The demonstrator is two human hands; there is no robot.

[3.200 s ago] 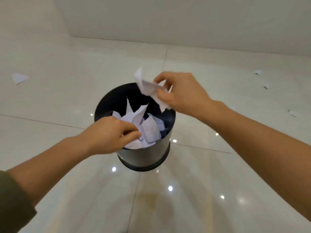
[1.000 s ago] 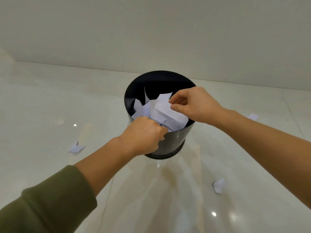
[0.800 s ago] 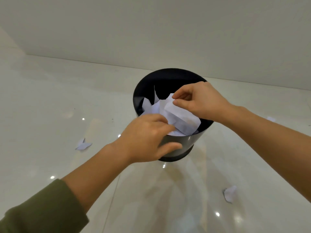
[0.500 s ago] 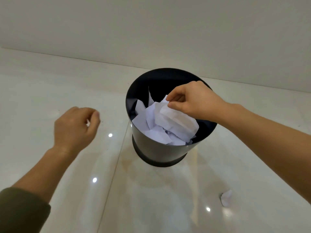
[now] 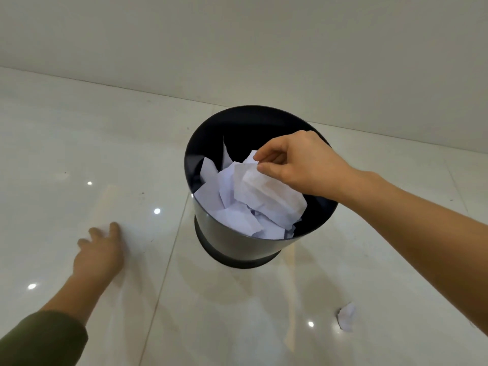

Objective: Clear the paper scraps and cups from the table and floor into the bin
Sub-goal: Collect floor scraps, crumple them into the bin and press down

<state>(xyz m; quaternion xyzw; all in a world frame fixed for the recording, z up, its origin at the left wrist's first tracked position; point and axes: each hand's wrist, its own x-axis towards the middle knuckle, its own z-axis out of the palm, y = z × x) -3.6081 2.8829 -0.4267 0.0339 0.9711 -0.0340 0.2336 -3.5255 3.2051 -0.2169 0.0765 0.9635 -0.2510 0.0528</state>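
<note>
- The glossy floor (image 5: 79,154) fills most of the frame.
- The black bin (image 5: 237,249) stands at centre, with paper scraps (image 5: 224,196) piled inside.
- The right hand (image 5: 303,165), over the bin's mouth, pinches a crumpled sheet (image 5: 272,196) by its top corner.
- The left hand (image 5: 99,256), lower left and blurred, has its fingers spread and holds nothing.
- A loose scrap (image 5: 346,319) lies on the floor, lower right.

At the lower left of the frame, the left arm wears a dark olive-green sleeve (image 5: 39,339) of soft matte cloth, its rounded cuff ending partway up the forearm. The left hand (image 5: 99,256) is bare; the right hand (image 5: 298,165) and forearm, at right, are bare too.
</note>
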